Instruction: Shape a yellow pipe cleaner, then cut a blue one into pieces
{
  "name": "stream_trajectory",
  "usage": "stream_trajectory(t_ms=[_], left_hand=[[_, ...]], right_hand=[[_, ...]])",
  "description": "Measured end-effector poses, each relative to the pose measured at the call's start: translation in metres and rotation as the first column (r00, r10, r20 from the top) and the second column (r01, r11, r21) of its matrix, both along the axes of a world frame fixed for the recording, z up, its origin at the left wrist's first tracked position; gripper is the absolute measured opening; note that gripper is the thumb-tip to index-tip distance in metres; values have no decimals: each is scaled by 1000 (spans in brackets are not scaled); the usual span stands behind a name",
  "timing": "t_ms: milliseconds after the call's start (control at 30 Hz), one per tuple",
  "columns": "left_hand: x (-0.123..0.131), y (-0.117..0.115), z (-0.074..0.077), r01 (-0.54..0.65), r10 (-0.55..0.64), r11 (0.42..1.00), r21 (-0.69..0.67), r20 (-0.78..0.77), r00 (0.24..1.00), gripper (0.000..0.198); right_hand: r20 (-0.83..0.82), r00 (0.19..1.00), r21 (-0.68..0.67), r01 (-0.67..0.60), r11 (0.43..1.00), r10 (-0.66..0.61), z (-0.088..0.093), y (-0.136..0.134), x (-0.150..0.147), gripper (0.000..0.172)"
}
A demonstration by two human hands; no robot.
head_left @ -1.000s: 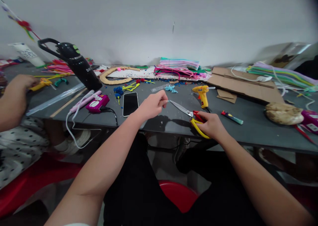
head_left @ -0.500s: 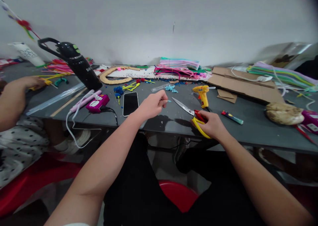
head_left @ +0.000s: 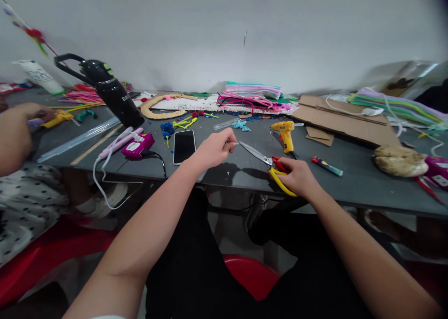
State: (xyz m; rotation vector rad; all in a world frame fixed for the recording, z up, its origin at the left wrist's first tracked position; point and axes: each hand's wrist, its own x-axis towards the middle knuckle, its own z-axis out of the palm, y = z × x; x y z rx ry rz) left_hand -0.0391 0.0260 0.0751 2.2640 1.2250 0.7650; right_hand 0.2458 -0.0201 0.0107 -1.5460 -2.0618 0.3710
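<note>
My left hand (head_left: 221, 147) is closed in a pinch above the table, with the tip of a light blue piece, apparently pipe cleaner, poking out between thumb and finger. Scissors (head_left: 255, 152) with red and yellow handles are in my right hand (head_left: 298, 175), fingers wrapped round the grips. Their blade tips meet the light blue tip at my left fingertips. Behind lies a small heap of light blue cut pieces (head_left: 242, 125) beside a clear ruler (head_left: 224, 124). A yellow glue gun (head_left: 287, 136) rests just beyond my right hand.
A phone (head_left: 184, 147), a purple box with cables (head_left: 138, 146) and a black bottle (head_left: 117, 97) stand to the left. Cardboard (head_left: 343, 120) and a small tube (head_left: 327, 166) lie right. Pipe cleaner bundles (head_left: 252, 95) line the wall. Another person's arm (head_left: 16, 134) reaches in at far left.
The scissors have moved slightly left, so their tips now reach the light blue piece at my left fingers. My left hand has stayed in place. The other person's hand at far left has shifted.
</note>
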Motion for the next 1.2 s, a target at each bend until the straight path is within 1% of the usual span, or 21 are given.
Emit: stream_trajectory(t_ms=[533,633,800,1200], left_hand=[[0,0,0,-3,3,1000,5,-16,1000,6],[0,-1,0,-8,8,1000,6,-16,1000,7],[0,0,0,-11,11,1000,1,-14,1000,6],[0,0,0,-6,6,1000,6,-17,1000,6]], right_hand=[[-6,1000,4,-18,1000,18,0,2,1,24],[-5,1000,9,1,1000,-1,-1,2,1,22],[-36,999,8,40,999,-40,-1,0,0,26],[7,1000,-29,14,999,-14,-2,1,2,25]])
